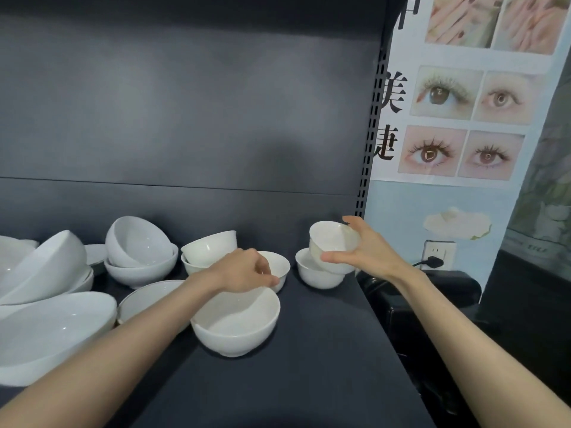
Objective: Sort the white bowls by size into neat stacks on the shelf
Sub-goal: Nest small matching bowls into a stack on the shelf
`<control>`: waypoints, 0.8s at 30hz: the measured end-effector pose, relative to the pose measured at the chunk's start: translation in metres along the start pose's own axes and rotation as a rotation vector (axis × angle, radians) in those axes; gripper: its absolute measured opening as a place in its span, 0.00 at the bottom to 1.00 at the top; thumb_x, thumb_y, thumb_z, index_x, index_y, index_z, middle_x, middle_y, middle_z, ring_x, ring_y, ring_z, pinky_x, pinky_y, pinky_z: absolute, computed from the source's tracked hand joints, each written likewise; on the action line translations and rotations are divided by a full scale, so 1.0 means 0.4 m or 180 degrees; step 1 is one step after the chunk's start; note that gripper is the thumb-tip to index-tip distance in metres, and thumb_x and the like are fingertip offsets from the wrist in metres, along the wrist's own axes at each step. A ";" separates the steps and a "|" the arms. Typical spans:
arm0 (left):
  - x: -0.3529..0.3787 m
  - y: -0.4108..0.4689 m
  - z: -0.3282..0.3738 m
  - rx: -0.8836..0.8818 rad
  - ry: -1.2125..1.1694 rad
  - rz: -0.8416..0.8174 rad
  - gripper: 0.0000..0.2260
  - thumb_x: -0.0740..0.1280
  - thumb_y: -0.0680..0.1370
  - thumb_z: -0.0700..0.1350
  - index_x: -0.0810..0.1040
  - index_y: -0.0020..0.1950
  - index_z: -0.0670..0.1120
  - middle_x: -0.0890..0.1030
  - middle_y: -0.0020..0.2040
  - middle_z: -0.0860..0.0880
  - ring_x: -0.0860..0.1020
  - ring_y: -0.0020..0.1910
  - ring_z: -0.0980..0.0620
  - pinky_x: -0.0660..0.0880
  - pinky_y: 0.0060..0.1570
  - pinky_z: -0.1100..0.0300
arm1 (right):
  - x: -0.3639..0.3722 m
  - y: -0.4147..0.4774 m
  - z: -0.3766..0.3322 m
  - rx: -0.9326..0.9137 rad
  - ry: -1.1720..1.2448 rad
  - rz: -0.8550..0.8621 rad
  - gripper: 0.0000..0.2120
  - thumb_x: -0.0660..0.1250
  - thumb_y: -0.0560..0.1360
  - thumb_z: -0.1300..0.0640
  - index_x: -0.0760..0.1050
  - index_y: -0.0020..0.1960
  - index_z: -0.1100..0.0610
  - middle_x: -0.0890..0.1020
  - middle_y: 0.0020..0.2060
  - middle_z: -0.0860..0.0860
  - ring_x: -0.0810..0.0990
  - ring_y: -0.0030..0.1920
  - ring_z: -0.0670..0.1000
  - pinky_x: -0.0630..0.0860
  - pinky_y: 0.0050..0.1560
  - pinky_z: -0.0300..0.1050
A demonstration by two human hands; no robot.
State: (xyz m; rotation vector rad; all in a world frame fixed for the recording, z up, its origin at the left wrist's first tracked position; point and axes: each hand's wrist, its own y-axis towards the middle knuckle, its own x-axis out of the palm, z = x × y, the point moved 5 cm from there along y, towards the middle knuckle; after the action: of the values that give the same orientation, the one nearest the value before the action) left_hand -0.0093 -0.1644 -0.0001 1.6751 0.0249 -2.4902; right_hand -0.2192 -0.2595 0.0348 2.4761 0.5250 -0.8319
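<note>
— Our right hand [367, 251], right of centre, clasps a small white porcelain bowl [332, 240]. It's tilted over a matching bowl [310, 274] on the dark shelf [309, 366], ready to nest, we'd judge.
— And our left hand [244, 270]?
— Fingers curled, seemingly pinching the rim of a third small bowl [278, 265] behind the wider white bowl [234, 325]. Unsorted larger bowls [139, 257] wait at left.

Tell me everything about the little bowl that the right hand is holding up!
The little bowl is plain white and glossy, like glazed china, with a round rim and deep sides. It looks empty. It is tipped, opening facing left. The right hand holds it near the right end of the shelf: thumb under, fingers curled behind. It hangs just over another small bowl; whether they touch is unclear.
</note>
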 end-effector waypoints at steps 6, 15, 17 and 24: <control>-0.002 0.025 -0.006 0.0004 -0.0125 0.0075 0.11 0.71 0.72 0.55 0.84 0.43 0.48 0.84 0.44 0.52 0.80 0.48 0.54 0.78 0.52 0.54 | 0.029 0.072 0.027 0.0103 -0.0075 -0.0025 0.48 0.78 0.64 0.47 0.56 0.75 0.54 0.69 0.67 0.48 0.68 0.59 0.46 0.67 0.58 0.41; -0.009 0.042 -0.023 0.0044 -0.0248 0.0563 0.08 0.73 0.72 0.49 0.84 0.37 0.45 0.81 0.33 0.54 0.78 0.39 0.53 0.74 0.41 0.61 | 0.070 0.114 0.067 0.0293 -0.0184 -0.0198 0.51 0.79 0.63 0.44 0.54 0.76 0.53 0.67 0.71 0.50 0.67 0.70 0.52 0.67 0.62 0.43; -0.021 0.043 -0.020 0.0119 -0.0370 0.0706 0.08 0.73 0.73 0.48 0.84 0.38 0.44 0.80 0.33 0.53 0.76 0.36 0.55 0.72 0.38 0.63 | 0.072 0.117 0.072 0.0297 -0.0126 -0.0218 0.50 0.79 0.63 0.45 0.54 0.76 0.53 0.66 0.72 0.49 0.66 0.70 0.52 0.65 0.62 0.42; -0.062 0.037 -0.003 0.0258 -0.0717 0.1182 0.06 0.74 0.73 0.46 0.84 0.39 0.43 0.83 0.36 0.50 0.79 0.41 0.53 0.73 0.41 0.64 | 0.083 0.123 0.096 0.0324 0.0057 -0.0315 0.50 0.79 0.63 0.46 0.55 0.76 0.52 0.66 0.72 0.49 0.66 0.70 0.51 0.64 0.63 0.41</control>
State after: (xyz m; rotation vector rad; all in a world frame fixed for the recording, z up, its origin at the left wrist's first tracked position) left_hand 0.0027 -0.1764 0.0234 1.2727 -0.3793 -2.3968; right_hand -0.1879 -0.3138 0.0021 2.5698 0.6307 -0.8962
